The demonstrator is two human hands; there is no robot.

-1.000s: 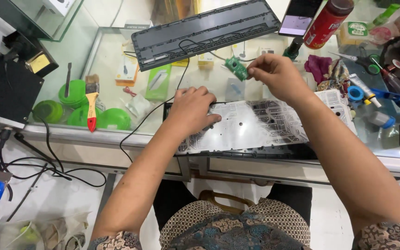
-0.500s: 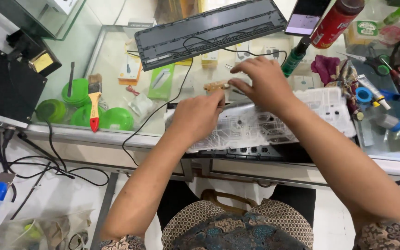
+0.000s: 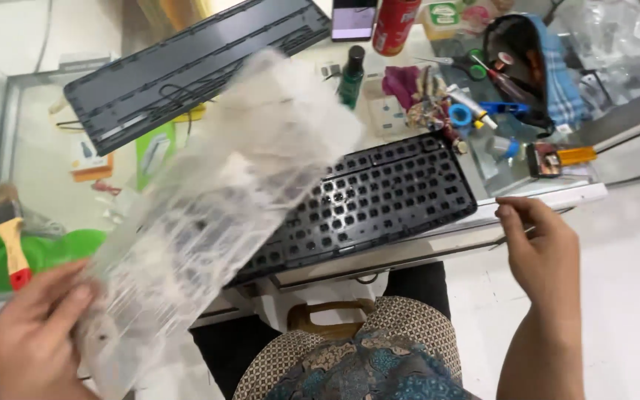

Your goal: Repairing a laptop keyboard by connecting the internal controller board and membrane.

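Head view shows the left hand [image 3: 35, 337] gripping one end of a clear membrane sheet [image 3: 216, 207], thumb on top and fingers folded underneath, lifting it up and leftward so that it blurs across the middle of the picture. Below it, the black keyboard frame [image 3: 379, 196] lies bare on the glass counter [image 3: 550, 194], its rows of square key holes uncovered. The right hand [image 3: 538, 248] hangs loosely curled off the counter's right edge, holding nothing and well apart from both sheet and frame. The step in hand looks like separating the membrane from the keyboard body. Any next move would call for a steady two-handed hold on the floppy sheet, keeping it flat and away from the paintbrush [image 3: 10, 237] and green bowls [image 3: 75, 248] just beside it.
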